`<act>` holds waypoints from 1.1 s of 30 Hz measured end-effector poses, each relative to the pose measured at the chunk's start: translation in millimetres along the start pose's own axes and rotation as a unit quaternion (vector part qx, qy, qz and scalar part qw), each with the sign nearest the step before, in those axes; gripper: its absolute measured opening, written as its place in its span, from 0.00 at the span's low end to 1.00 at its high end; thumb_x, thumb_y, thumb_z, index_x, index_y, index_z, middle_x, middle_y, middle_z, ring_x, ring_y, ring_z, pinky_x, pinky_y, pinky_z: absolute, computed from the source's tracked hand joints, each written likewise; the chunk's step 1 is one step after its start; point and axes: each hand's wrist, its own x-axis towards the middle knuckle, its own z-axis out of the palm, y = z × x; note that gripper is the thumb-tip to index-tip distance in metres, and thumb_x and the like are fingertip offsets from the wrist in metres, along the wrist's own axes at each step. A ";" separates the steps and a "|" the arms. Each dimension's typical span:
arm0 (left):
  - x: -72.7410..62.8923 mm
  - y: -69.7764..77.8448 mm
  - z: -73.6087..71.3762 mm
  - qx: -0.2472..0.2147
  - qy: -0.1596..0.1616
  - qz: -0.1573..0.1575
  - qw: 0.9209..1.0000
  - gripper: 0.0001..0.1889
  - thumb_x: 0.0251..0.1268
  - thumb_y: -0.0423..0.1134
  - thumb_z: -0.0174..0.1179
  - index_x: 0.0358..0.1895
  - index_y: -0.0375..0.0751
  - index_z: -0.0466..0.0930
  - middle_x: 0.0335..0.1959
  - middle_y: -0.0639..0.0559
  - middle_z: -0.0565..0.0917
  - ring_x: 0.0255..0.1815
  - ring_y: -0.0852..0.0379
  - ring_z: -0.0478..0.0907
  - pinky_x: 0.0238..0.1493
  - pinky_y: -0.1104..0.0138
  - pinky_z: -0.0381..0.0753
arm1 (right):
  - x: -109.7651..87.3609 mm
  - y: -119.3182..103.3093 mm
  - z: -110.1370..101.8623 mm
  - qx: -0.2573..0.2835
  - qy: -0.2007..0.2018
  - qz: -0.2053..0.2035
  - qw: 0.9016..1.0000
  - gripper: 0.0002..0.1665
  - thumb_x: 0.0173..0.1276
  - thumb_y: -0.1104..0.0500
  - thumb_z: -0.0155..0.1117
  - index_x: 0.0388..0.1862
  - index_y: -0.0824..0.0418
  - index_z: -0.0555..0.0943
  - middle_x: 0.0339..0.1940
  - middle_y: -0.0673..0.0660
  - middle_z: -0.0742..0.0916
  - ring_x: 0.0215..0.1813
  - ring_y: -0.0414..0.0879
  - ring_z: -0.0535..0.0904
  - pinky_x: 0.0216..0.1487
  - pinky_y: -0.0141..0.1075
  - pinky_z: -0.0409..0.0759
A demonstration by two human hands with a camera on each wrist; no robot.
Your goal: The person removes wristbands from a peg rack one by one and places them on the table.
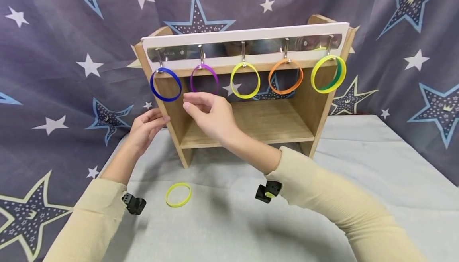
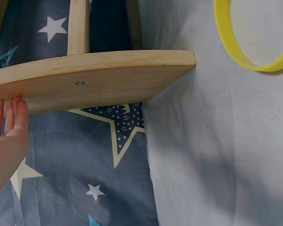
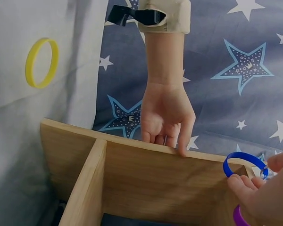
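My right hand (image 1: 213,114) is beside the lower right of a blue wristband (image 1: 152,83), which hangs on the leftmost hook of a metal hook rail (image 1: 229,49). Its thumb and fingers are apart and appear to hold nothing; in the right wrist view the fingertips overlap the band, so contact is unclear. A purple wristband (image 1: 217,79) hangs just behind these fingers. My left hand (image 1: 147,128) rests against the left side panel of a wooden shelf (image 2: 132,80), its fingers straight on the outer face and the thumb on the front edge (image 3: 207,157).
On the other hooks hang a yellow wristband (image 1: 259,82), an orange one (image 1: 301,79), and a yellow one (image 1: 313,79) with a green one (image 1: 337,77) behind it. Another yellow wristband (image 1: 167,198) lies on the grey cloth (image 1: 222,234). A star-patterned curtain (image 1: 89,106) stands behind.
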 end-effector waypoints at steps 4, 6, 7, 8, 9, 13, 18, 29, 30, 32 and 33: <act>0.2 -1.9 0.0 -0.001 0.001 0.010 1.000 0.11 0.65 0.28 0.57 0.40 0.51 0.82 0.39 0.62 0.85 0.44 0.68 0.81 0.53 0.79 0.76 | 3.8 -1.4 2.6 0.007 0.002 0.001 1.000 0.17 0.69 0.58 0.61 0.56 0.60 0.81 0.53 0.55 0.87 0.54 0.43 0.84 0.52 0.26 0.82; 0.2 -2.2 -0.1 -0.002 0.001 0.012 1.000 0.11 0.65 0.28 0.57 0.40 0.50 0.82 0.38 0.62 0.85 0.44 0.68 0.81 0.53 0.79 0.76 | 5.4 -1.5 4.2 0.010 0.004 0.003 1.000 0.17 0.69 0.58 0.60 0.56 0.60 0.81 0.54 0.55 0.87 0.55 0.42 0.84 0.54 0.26 0.81; 0.0 -2.1 -0.3 -0.002 0.001 0.012 1.000 0.11 0.65 0.29 0.57 0.40 0.50 0.82 0.38 0.62 0.85 0.44 0.68 0.81 0.53 0.79 0.76 | 6.2 -1.3 5.0 0.012 0.006 0.004 1.000 0.17 0.69 0.58 0.61 0.56 0.60 0.81 0.54 0.55 0.87 0.55 0.42 0.84 0.55 0.26 0.81; -0.1 -2.1 -0.4 -0.005 0.001 0.012 1.000 0.10 0.65 0.28 0.57 0.40 0.50 0.82 0.38 0.62 0.86 0.44 0.68 0.81 0.53 0.79 0.76 | 6.9 -1.1 5.8 0.014 0.008 0.004 1.000 0.17 0.69 0.58 0.61 0.56 0.59 0.81 0.54 0.55 0.87 0.55 0.42 0.84 0.55 0.26 0.81; -0.2 -2.0 -0.6 -0.007 0.000 0.012 1.000 0.10 0.65 0.28 0.57 0.40 0.50 0.82 0.38 0.62 0.86 0.44 0.68 0.81 0.53 0.79 0.77 | 7.4 -0.8 6.5 0.016 0.009 0.004 1.000 0.17 0.69 0.58 0.61 0.56 0.59 0.81 0.54 0.55 0.87 0.55 0.42 0.84 0.55 0.26 0.81; -0.8 -1.0 -0.9 -0.002 0.002 0.008 1.000 0.10 0.65 0.29 0.58 0.41 0.51 0.82 0.39 0.62 0.85 0.44 0.68 0.81 0.53 0.80 0.76 | 9.8 0.3 8.7 0.022 0.009 0.002 1.000 0.18 0.69 0.58 0.61 0.57 0.60 0.80 0.54 0.56 0.87 0.56 0.43 0.84 0.55 0.27 0.81; -0.7 0.2 0.1 0.006 -0.001 0.007 1.000 0.10 0.65 0.30 0.58 0.41 0.51 0.81 0.39 0.62 0.85 0.45 0.69 0.81 0.53 0.80 0.76 | 13.2 1.1 10.4 0.032 0.015 0.004 0.999 0.20 0.68 0.60 0.62 0.58 0.62 0.79 0.54 0.58 0.86 0.56 0.45 0.84 0.56 0.28 0.81; -1.4 -0.3 0.1 0.007 -0.002 0.007 1.000 0.10 0.65 0.30 0.58 0.41 0.50 0.80 0.38 0.62 0.85 0.44 0.69 0.81 0.52 0.80 0.77 | 24.6 4.4 20.5 0.066 0.036 0.030 0.997 0.20 0.66 0.60 0.64 0.56 0.63 0.79 0.52 0.59 0.87 0.54 0.46 0.85 0.54 0.26 0.82; -1.3 -0.3 -0.1 0.008 -0.002 0.008 1.000 0.09 0.65 0.30 0.58 0.41 0.50 0.81 0.38 0.62 0.85 0.44 0.69 0.81 0.52 0.80 0.77 | 25.6 5.0 21.8 0.071 0.042 0.031 0.996 0.19 0.66 0.60 0.65 0.55 0.63 0.80 0.51 0.59 0.87 0.54 0.46 0.85 0.53 0.26 0.82; -1.2 -0.3 -0.6 0.006 -0.002 0.009 1.000 0.09 0.65 0.29 0.58 0.41 0.50 0.81 0.38 0.62 0.85 0.44 0.69 0.81 0.52 0.80 0.77 | 26.8 6.1 24.3 0.086 0.052 0.030 0.994 0.18 0.65 0.61 0.66 0.53 0.64 0.81 0.50 0.60 0.88 0.52 0.46 0.86 0.50 0.26 0.83; -1.2 -0.4 -0.9 0.004 -0.002 0.009 1.000 0.09 0.65 0.29 0.58 0.41 0.50 0.81 0.38 0.62 0.85 0.44 0.69 0.81 0.53 0.80 0.77 | 27.4 6.7 25.7 0.093 0.058 0.027 0.994 0.17 0.64 0.61 0.66 0.51 0.64 0.81 0.49 0.60 0.88 0.51 0.46 0.86 0.49 0.25 0.83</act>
